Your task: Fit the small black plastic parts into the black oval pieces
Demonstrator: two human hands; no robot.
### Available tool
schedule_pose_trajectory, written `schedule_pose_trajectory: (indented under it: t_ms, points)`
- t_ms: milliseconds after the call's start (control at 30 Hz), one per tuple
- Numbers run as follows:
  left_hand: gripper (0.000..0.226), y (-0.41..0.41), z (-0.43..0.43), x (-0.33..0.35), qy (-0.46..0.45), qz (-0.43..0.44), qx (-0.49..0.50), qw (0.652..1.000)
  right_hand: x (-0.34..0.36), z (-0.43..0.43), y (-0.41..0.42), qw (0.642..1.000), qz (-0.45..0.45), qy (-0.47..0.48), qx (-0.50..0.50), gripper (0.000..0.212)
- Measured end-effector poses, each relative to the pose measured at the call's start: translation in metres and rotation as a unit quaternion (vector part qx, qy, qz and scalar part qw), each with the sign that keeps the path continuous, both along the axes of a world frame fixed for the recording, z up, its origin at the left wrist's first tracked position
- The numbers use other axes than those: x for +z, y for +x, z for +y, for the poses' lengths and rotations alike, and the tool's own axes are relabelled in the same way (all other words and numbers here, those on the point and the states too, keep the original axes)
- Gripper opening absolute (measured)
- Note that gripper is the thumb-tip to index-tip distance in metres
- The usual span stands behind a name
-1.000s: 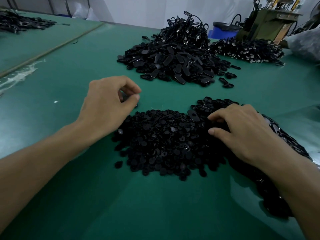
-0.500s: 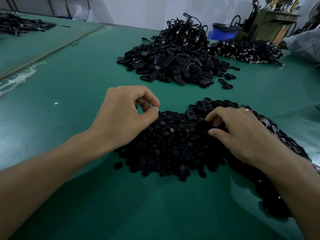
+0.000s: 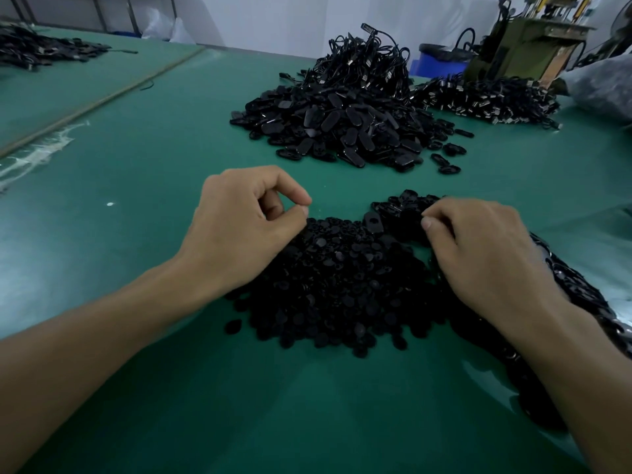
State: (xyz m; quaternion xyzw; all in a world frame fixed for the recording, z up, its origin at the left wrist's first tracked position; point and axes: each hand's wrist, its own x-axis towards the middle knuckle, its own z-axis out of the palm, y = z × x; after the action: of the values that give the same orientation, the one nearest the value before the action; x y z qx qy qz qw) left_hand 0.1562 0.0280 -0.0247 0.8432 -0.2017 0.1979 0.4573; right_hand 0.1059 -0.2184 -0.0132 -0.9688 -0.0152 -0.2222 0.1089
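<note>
Left hand [image 3: 239, 230]: thumb and index tips touching in a tight pinch, other fingers curled, above the far-left edge of the small black parts heap [image 3: 335, 289]. Can't tell if a part sits in the pinch.

Right hand [image 3: 485, 258]: fingers curled down into the oval pieces [image 3: 403, 206], tips hidden, grip can't be told.

The ovals run in one band toward the bench [image 3: 143, 206] near-right edge. One lone oval [image 3: 372, 222] lies on the small-parts heap.

Toward the far edge: one oval pile [image 3: 342, 131], one cord pile [image 3: 369, 63], one more pile [image 3: 485, 100]. Pieces are too many to count.
</note>
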Motion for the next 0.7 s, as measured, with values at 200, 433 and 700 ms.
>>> schedule_pose_trajectory:
  t_ms: [200,433,700]
  points:
    - [0.022,-0.015,-0.010,0.016,-0.057,0.114,-0.115,0.985,0.008,0.022,-0.011,0.971,-0.089,0.149,0.166,0.015]
    - [0.033,-0.023,-0.017,0.029,-0.186,0.285,-0.230,0.912,0.003,0.033,-0.015,0.913,-0.075,0.303,0.262,0.024]
    - [0.031,-0.022,-0.018,0.026,-0.233,0.281,-0.214,0.906,0.004,0.035,-0.017,0.843,0.045,0.480,0.238,0.025]
